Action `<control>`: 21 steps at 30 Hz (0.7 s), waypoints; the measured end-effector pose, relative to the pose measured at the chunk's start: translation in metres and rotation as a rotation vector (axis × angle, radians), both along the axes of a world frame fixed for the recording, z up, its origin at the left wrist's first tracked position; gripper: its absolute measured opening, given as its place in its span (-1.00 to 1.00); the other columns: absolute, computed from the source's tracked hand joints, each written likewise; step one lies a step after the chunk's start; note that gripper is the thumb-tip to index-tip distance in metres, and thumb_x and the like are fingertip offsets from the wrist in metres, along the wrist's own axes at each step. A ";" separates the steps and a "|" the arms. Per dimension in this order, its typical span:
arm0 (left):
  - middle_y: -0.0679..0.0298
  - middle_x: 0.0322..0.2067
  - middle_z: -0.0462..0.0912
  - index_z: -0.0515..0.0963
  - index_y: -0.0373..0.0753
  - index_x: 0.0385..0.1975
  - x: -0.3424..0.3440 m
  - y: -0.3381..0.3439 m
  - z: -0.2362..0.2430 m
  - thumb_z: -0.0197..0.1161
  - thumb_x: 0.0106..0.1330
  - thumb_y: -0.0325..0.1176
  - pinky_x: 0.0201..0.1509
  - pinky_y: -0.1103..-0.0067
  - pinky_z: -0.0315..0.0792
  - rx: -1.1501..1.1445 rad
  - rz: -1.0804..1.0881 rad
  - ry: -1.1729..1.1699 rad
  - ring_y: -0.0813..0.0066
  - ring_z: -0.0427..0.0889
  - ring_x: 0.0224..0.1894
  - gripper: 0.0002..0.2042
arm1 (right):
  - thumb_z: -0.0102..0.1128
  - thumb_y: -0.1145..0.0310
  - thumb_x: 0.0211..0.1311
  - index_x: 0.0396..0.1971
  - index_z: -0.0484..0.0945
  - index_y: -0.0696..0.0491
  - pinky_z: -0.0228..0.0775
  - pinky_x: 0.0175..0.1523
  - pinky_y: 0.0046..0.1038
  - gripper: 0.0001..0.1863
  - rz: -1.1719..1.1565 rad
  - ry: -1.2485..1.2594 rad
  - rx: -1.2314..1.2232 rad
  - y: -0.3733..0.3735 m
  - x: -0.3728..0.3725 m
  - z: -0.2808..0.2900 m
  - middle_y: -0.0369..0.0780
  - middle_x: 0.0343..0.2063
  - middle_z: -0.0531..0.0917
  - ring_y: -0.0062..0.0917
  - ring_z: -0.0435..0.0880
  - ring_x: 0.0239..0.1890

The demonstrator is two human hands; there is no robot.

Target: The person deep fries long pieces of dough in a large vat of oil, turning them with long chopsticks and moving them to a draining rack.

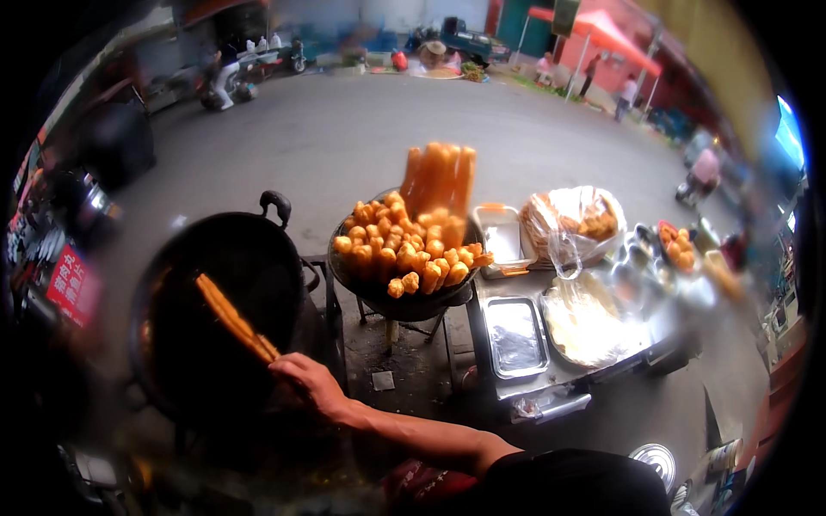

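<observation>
One hand is showing, reaching out over the big black wok from the lower edge; which arm it is I cannot tell for sure, though it looks like the right. Its fingers are curling closed around the near end of a pair of long wooden chopsticks, which are slanting up and left across the dark wok. The other hand is out of sight.

Just right of the wok, one round dark basin is sitting on a stand, heaped with short golden fried dough pieces, too many to count, with about four long fried sticks standing upright at its back. On the steel tabletop beyond, two rectangular metal trays are lying, along with one round flat pan and one clear plastic bag of fried food.
</observation>
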State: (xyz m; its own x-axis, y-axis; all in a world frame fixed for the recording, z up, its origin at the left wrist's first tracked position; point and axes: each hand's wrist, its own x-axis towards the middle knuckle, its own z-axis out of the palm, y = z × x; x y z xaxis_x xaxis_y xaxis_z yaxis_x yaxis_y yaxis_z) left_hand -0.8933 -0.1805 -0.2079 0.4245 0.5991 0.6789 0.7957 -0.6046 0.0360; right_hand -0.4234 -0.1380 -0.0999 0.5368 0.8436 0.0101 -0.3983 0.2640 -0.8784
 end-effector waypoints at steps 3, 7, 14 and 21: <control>0.01 -0.32 0.60 0.58 -0.27 -0.29 -0.009 -0.007 0.000 0.20 0.34 -0.39 0.04 -0.06 0.53 0.015 0.036 0.010 -0.05 0.64 -0.24 -0.91 | 0.07 0.32 0.60 0.03 0.66 0.04 0.23 -0.42 -0.69 -0.77 -0.014 -0.123 -0.011 0.000 0.004 -0.004 -0.38 -0.26 0.57 -0.78 0.46 -0.49; 0.02 -0.33 0.60 0.58 -0.26 -0.29 -0.025 -0.021 -0.002 0.20 0.34 -0.39 0.04 -0.06 0.53 0.032 0.086 0.021 -0.05 0.64 -0.24 -0.91 | 0.21 0.64 0.40 0.01 0.65 0.10 0.40 -0.33 -0.62 -0.75 -0.344 -0.821 0.087 0.004 0.003 -0.005 -0.31 -0.24 0.62 -0.69 0.57 -0.41; 0.03 -0.34 0.60 0.58 -0.26 -0.30 -0.080 -0.078 -0.010 0.20 0.33 -0.39 0.04 -0.05 0.53 0.077 0.369 0.073 -0.04 0.64 -0.25 -0.91 | 0.26 0.58 0.42 -0.04 0.67 0.14 0.53 -0.03 -0.53 -0.82 -0.354 -0.752 0.049 0.002 0.014 -0.010 -0.15 -0.20 0.69 -0.46 0.72 -0.18; 0.03 -0.35 0.60 0.58 -0.26 -0.32 -0.128 -0.143 -0.036 0.20 0.33 -0.39 0.04 -0.04 0.53 0.101 0.575 0.077 -0.03 0.63 -0.26 -0.91 | 0.24 0.41 0.53 -0.04 0.67 0.17 0.46 -0.03 -0.60 -0.83 -0.403 -0.666 -0.031 0.024 0.022 -0.026 -0.32 -0.25 0.68 -0.70 0.62 -0.18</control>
